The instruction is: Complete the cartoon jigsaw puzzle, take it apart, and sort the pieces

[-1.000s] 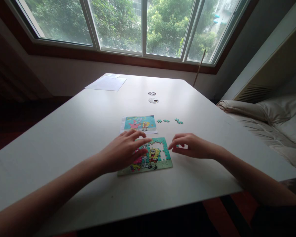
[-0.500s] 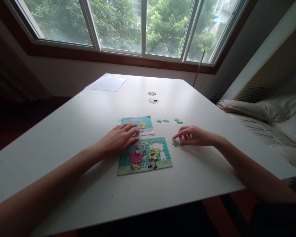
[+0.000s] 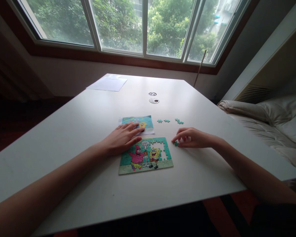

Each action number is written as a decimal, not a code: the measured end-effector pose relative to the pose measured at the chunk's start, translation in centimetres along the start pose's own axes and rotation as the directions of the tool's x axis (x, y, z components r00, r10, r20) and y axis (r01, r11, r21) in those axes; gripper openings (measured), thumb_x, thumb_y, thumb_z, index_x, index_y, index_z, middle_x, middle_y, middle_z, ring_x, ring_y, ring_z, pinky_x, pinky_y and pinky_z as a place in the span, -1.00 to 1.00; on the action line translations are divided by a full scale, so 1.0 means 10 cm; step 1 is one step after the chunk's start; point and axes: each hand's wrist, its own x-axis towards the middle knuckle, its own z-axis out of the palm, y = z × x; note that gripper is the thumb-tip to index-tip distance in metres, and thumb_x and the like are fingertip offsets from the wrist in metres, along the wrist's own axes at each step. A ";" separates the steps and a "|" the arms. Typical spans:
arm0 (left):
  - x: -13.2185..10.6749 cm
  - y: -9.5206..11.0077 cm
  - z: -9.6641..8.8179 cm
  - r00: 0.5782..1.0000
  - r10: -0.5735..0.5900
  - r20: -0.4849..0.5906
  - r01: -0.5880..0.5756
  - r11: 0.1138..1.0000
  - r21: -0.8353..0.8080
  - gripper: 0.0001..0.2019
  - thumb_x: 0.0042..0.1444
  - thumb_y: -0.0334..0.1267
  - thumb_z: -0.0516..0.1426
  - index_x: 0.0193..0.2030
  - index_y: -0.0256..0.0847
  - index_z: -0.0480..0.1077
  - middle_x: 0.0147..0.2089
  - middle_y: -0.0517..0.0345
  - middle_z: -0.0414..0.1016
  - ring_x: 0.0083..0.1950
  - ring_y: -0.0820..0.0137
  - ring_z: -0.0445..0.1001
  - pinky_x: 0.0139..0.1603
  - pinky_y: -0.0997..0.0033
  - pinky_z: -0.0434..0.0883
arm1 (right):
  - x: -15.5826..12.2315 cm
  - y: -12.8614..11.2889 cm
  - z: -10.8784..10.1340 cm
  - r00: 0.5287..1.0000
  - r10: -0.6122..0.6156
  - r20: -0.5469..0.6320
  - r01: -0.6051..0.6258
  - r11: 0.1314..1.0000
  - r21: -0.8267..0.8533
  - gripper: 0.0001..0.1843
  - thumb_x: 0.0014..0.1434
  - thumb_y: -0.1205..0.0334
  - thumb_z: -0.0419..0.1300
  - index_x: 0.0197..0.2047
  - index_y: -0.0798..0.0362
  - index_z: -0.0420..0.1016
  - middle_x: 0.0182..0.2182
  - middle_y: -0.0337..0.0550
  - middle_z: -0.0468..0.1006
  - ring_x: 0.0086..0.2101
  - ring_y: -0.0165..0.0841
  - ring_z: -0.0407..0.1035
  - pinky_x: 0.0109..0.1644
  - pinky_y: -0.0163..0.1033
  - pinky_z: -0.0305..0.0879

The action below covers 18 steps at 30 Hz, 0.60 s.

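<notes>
A cartoon jigsaw puzzle (image 3: 146, 156) lies on the white table (image 3: 88, 125), with a gap of bare white near its top right. My left hand (image 3: 122, 138) rests flat at the puzzle's top left corner, fingers stretched out over the lower edge of a printed reference picture (image 3: 137, 122). My right hand (image 3: 193, 137) sits just right of the puzzle, fingers curled, pinching a small teal puzzle piece (image 3: 175, 143) against the table.
Several loose teal pieces (image 3: 170, 121) lie beyond the right hand. Two round cable grommets (image 3: 154, 100) and a sheet of paper (image 3: 107, 83) lie farther back. A beige couch (image 3: 268, 121) stands right of the table, windows behind.
My left hand came off the puzzle and moved up-left onto the reference picture's edge. My right hand drew away from the puzzle's edge to the loose piece beside it and closed on it.
</notes>
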 end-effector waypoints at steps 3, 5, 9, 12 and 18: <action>0.00 0.00 0.01 1.000 -0.002 0.000 0.002 1.000 -0.004 -0.50 0.18 0.08 -0.30 0.21 0.04 0.00 0.26 0.11 0.01 0.24 0.15 -0.03 0.13 0.04 0.03 | 0.01 0.00 0.00 0.997 0.074 -0.013 -0.073 0.997 0.022 -0.70 0.03 0.12 0.14 -0.17 0.06 0.45 -0.34 -0.15 0.38 -0.45 -0.52 0.26 -0.41 -0.42 0.23; -0.01 -0.01 0.02 1.000 -0.003 -0.001 0.003 1.000 -0.005 -0.50 0.18 0.08 -0.30 0.21 0.04 -0.01 0.26 0.11 0.01 0.24 0.16 -0.03 0.14 0.05 0.03 | 0.02 0.01 0.00 0.989 0.137 -0.048 -0.136 0.990 0.036 -0.71 -0.02 0.11 0.18 -0.25 0.10 0.45 -0.40 -0.18 0.41 -0.45 -0.50 0.26 -0.41 -0.40 0.23; -0.01 -0.01 0.04 1.000 -0.001 -0.003 0.000 1.000 -0.004 -0.50 0.18 0.07 -0.30 0.21 0.03 -0.01 0.25 0.10 0.01 0.24 0.16 -0.04 0.14 0.05 0.02 | 0.06 0.04 0.03 0.963 0.214 -0.165 -0.196 0.974 0.118 -0.76 -0.06 0.12 0.20 -0.37 0.14 0.44 -0.52 -0.22 0.44 -0.48 -0.49 0.28 -0.42 -0.37 0.21; -0.01 -0.01 0.03 1.000 0.001 -0.008 -0.001 1.000 -0.010 -0.50 0.18 0.07 -0.30 0.21 0.01 0.00 0.25 0.10 0.02 0.24 0.16 -0.04 0.15 0.05 0.01 | 0.10 0.06 0.08 0.941 0.243 -0.235 -0.180 0.949 0.261 -0.74 -0.05 0.12 0.19 -0.36 0.15 0.44 -0.45 -0.16 0.50 -0.43 -0.44 0.36 -0.34 -0.32 0.27; -0.03 -0.03 0.03 1.000 0.004 -0.011 -0.005 1.000 -0.011 -0.51 0.19 0.07 -0.30 0.21 0.03 -0.01 0.25 0.13 0.02 0.24 0.17 -0.04 0.15 0.06 0.00 | 0.17 0.11 0.18 0.854 0.374 -0.362 -0.214 0.887 0.410 -0.66 -0.06 0.11 0.20 -0.24 0.15 0.47 -0.41 -0.09 0.53 -0.43 -0.39 0.40 -0.32 -0.26 0.34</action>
